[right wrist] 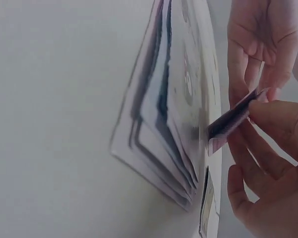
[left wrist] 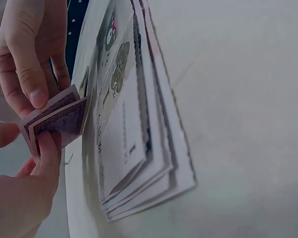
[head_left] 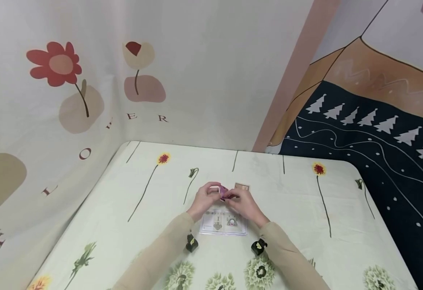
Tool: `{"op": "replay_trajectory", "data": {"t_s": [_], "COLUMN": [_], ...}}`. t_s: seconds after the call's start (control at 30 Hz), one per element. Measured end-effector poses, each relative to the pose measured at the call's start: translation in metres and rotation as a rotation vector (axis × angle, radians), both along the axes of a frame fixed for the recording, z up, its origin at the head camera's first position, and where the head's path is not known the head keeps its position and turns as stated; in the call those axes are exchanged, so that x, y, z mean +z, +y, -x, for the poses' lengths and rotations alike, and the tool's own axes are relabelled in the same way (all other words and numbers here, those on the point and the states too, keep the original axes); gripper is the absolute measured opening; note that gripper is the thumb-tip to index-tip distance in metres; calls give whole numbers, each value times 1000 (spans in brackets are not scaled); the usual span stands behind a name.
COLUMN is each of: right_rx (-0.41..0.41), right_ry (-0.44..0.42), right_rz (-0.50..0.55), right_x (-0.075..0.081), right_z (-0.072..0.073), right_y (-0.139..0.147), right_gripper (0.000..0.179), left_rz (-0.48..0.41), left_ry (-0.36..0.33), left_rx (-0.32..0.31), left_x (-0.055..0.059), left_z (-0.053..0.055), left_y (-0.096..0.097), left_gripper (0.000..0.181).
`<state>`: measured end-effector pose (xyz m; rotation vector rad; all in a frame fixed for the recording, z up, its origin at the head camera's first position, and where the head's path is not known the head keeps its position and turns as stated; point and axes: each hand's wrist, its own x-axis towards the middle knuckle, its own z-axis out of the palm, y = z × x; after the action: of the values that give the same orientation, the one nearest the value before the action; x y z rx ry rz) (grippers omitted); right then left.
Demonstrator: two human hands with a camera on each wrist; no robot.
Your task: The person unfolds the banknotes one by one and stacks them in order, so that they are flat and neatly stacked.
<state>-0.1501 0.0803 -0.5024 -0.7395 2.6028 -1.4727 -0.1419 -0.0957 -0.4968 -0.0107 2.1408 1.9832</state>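
Small purple paper notes (head_left: 222, 192), at least two in a layered bundle, are held above the table between both hands. My left hand (head_left: 205, 200) pinches them from the left, its thumb on the face in the left wrist view. My right hand (head_left: 244, 203) holds the opposite edge between thumb and fingers; in the right wrist view the notes (right wrist: 231, 121) look folded or stacked. Just below the hands lies a stack of printed sheets (head_left: 223, 224) in a clear cover, with cartoon pictures on top; its layered corners (left wrist: 154, 173) fan apart slightly.
A brownish printed note (head_left: 242, 186) lies on the table just beyond my right hand. The flower-patterned white cloth (head_left: 287, 209) covers the table. A white curtain (head_left: 204, 72) rises behind, and a dark tree-patterned cloth (head_left: 360, 133) hangs to the right.
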Motion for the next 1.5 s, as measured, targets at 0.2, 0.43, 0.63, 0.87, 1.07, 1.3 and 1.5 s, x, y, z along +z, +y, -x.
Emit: {"op": "replay_trajectory", "data": {"t_s": [0.2, 0.43, 0.63, 0.87, 1.07, 1.3, 1.5], "right_rx": [-86, -136, -191, -272, -329, -352, -339], "right_ry": [-74, -130, -181, -214, -215, -230, -241], "right_rz": [47, 130, 219, 264, 254, 223, 219], "right_x": [6, 6, 9, 9, 8, 5, 3], "right_z": [-3, -2, -2, -1, -2, -3, -3], "right_y": [1, 3, 11, 16, 19, 26, 34], "right_gripper": [15, 25, 38, 33, 20, 25, 24], "left_rz": [-51, 20, 65, 103, 98, 115, 127], "left_ry": [20, 65, 121, 210, 225, 187, 208], "left_rx": [-55, -125, -131, -73, -12, 8, 47], "left_x": [0, 7, 9, 5, 18, 42, 15], "left_z": [-2, -4, -6, -8, -14, -24, -15], "left_y": [0, 5, 6, 4, 2, -1, -5], "left_gripper": [53, 61, 57, 37, 31, 31, 28]}}
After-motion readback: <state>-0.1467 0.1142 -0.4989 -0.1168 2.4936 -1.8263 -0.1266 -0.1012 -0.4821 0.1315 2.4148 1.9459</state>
